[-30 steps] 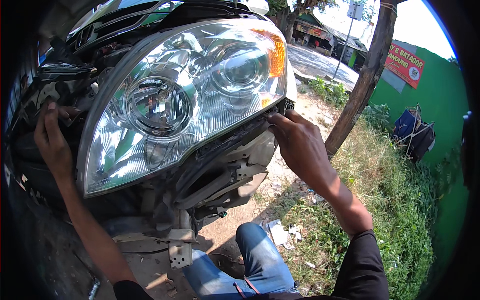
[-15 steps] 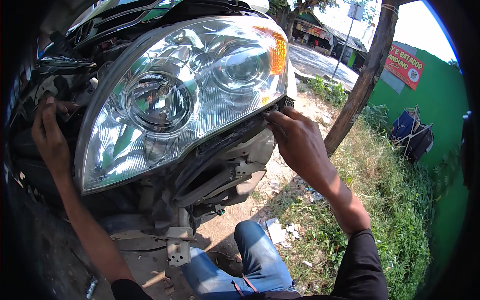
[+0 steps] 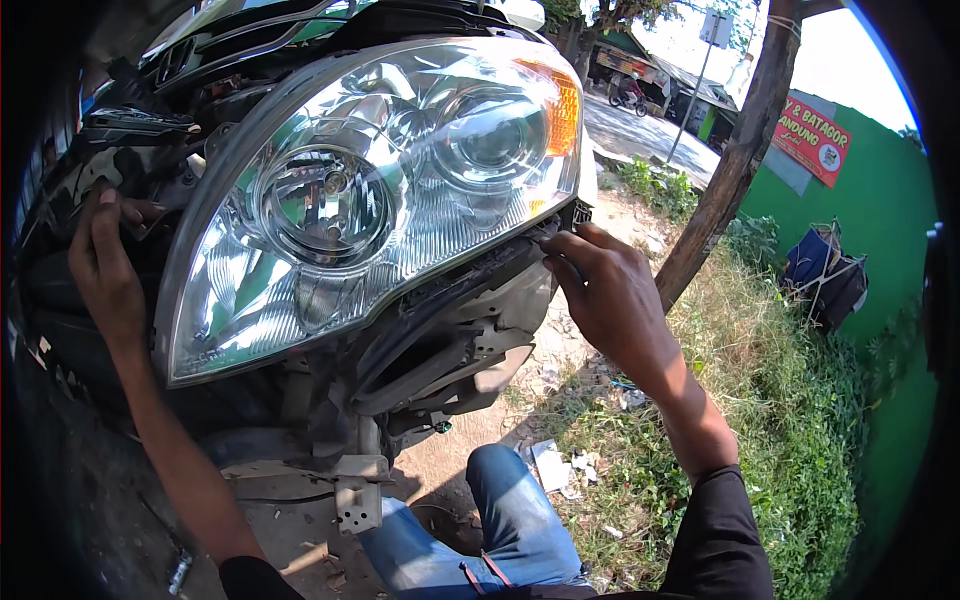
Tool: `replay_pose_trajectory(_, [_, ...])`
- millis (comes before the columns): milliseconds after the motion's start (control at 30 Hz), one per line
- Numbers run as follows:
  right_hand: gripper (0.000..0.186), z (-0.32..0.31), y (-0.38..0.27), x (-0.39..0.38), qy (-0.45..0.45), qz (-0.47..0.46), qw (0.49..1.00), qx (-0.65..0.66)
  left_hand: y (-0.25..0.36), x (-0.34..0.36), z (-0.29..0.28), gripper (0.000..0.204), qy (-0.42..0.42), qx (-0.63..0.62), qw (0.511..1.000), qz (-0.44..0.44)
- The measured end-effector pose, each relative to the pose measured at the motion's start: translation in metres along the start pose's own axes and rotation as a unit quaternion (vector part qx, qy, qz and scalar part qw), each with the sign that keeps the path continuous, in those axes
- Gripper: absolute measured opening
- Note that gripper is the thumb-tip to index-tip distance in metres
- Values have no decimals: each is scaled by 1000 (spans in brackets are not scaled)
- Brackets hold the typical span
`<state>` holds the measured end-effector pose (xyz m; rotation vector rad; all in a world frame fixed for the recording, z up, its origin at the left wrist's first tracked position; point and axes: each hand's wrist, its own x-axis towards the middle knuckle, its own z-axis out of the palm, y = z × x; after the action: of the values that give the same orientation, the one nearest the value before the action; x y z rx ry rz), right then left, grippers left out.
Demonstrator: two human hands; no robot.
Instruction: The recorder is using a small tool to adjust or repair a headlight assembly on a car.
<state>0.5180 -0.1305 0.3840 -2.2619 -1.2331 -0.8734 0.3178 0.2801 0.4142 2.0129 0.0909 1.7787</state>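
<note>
- The headlight you are handling is a large clear-lensed unit with a silvery reflector inside, two round lamp bowls side by side and an amber corner at its upper right.
- It sits at the front of a car, filling the upper left and middle of the view, tilted so its long lower edge runs down to the left.
- Your right hand is at the lamp's lower right corner, fingers curled and fingertips touching the black trim just under the lens; whether it is pinching anything cannot be told.
- Your left hand is at the lamp's left edge, fingers bent into the dark engine bay behind the housing; its grip is hidden.
- Below the lamp the bare bumper mount shows.
- Your blue-jeaned knee is over dirt and grass.
- A wooden pole stands to the right, with a green wall beyond it.
</note>
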Motion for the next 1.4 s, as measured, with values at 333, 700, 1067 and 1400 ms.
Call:
replay_pose_trajectory(333, [14,-4,-10,0,-54,43,996,-50,-8,-1,1,38,0,1,1000,8])
replay_pose_trajectory(700, [17,3,10,15,-39,14,998,-46,-3,4,-4,38,-17,5,1000,-3])
replay_pose_trajectory(1067, [17,1,-3,8,-52,25,994,-98,-10,2,1,37,-7,-4,1000,6])
replay_pose_trajectory(1400, [11,2,4,11,-37,33,997,-62,-5,5,-2,38,-5,-10,1000,-5])
